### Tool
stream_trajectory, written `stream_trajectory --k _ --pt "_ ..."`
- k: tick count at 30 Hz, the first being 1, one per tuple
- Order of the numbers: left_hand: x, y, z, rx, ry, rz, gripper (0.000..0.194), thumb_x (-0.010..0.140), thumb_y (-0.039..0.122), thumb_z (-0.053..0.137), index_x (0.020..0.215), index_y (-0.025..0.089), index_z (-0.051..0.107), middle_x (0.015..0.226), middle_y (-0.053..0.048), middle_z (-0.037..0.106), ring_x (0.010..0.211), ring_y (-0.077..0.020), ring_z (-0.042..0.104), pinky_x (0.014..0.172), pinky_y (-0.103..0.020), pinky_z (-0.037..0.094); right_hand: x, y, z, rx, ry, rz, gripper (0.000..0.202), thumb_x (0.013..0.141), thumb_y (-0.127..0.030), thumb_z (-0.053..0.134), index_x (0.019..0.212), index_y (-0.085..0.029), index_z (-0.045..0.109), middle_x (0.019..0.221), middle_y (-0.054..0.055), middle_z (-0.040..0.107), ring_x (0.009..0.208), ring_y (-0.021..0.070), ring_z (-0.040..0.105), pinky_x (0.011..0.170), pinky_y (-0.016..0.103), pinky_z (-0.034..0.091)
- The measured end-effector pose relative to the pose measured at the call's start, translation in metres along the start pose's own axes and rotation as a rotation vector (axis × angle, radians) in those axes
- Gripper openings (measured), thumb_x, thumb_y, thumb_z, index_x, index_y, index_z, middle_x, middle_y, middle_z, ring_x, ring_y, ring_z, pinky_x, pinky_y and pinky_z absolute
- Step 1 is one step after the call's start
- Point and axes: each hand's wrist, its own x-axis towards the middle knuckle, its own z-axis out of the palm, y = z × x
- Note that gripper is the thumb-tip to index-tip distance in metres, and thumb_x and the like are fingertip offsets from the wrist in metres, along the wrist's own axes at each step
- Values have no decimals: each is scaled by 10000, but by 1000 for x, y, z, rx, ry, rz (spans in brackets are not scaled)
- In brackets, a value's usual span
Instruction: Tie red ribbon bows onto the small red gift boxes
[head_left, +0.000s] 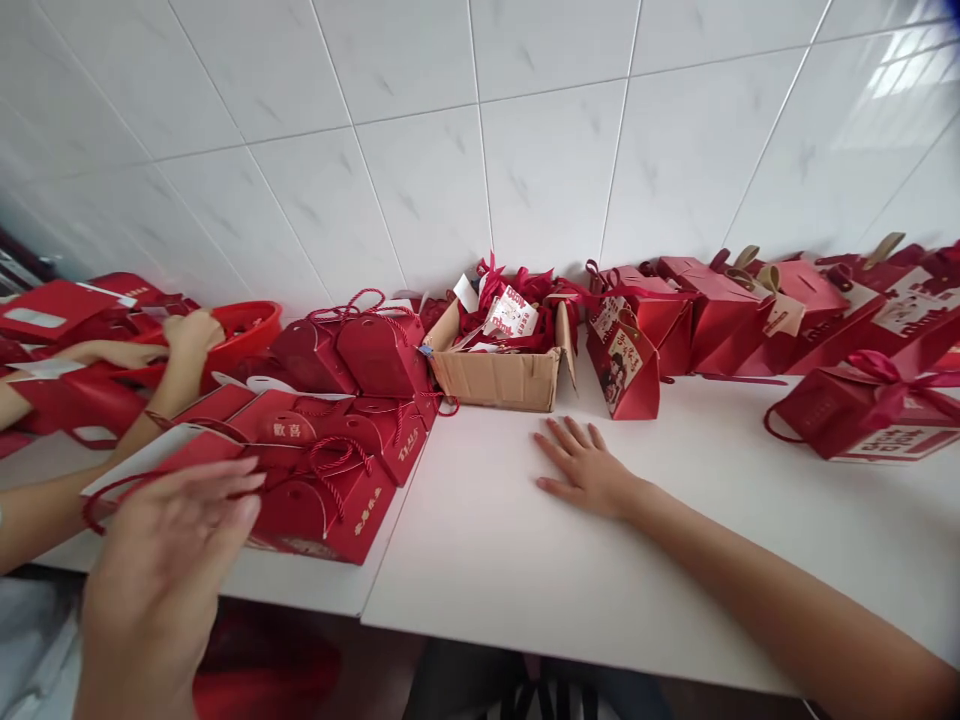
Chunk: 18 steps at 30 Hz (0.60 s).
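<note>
My right hand (581,468) lies flat on the white table with its fingers spread, holding nothing. Slightly blurred, my left hand (176,555) is raised at the table's left front, fingers stretched out and thumb apart. It is in front of a group of red gift boxes (360,510) with twisted red cord handles and gold lettering; whether it touches one I cannot tell. Beyond my right hand stands an open cardboard box (491,380) filled with dark red ribbons and printed tags (511,313). A triangular red gift box (624,365) with a printed tag is beside it.
A row of red gift boxes (712,310) lines the tiled wall on the right. One ribbon-tied red box (874,415) sits nearer me. At left, a co-worker's hand (193,332) is by a red plastic basket (259,318). A seam divides the two tabletops (397,530).
</note>
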Motion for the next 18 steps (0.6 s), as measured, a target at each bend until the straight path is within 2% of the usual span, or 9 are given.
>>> stream_trajectory --k 2,4,6,8,10,13,18 --pt "34 31 17 -81 -99 3 351 720 376 673 1031 276 541 1116 -44 594 1096 -295 559 1036 -554 391 1 3 0 22 11 -15 751 893 -671 238 1499 -228 233 1577 94 110 1444 355 53 1143 578 92" --pt "69 46 39 -72 -218 -37 494 703 370 691 1134 224 499 1192 -84 564 1160 -279 525 1050 -538 374 -3 7 0 41 22 -37 708 907 -642 255 1489 -240 270 1576 81 139 1449 328 78 1153 547 105" --pt "99 49 60 35 -273 -139 683 704 381 703 1277 181 390 1321 -139 461 1239 -268 460 1047 -491 385 -7 9 0 57 31 -48 686 913 -626 269 1479 -240 300 1572 80 161 1450 315 95 1158 530 113" --pt "120 44 78 94 -290 -248 853 681 428 729 1355 167 275 1389 -191 363 1199 -290 491 951 -484 469 -8 9 0 68 37 -44 680 915 -619 274 1473 -233 316 1571 83 170 1449 316 102 1158 529 115" --pt "131 35 92 120 -270 -270 937 635 472 761 1360 169 250 1363 -196 394 1181 -308 503 909 -489 494 -8 9 1 78 41 -39 678 916 -615 275 1470 -226 325 1570 88 174 1448 322 108 1157 529 117" --pt "134 22 108 197 -152 -312 1078 506 477 830 1348 148 242 1358 -208 395 1238 -326 457 982 -484 449 -7 8 3 87 50 -45 677 917 -609 276 1468 -220 331 1568 97 182 1445 331 115 1155 530 121" --pt "130 14 127 303 -13 -249 1190 419 530 838 1371 154 231 1421 -205 349 1308 -347 394 1071 -468 375 -6 9 3 110 66 -64 673 918 -597 287 1461 -202 347 1561 120 205 1441 344 126 1153 535 108"
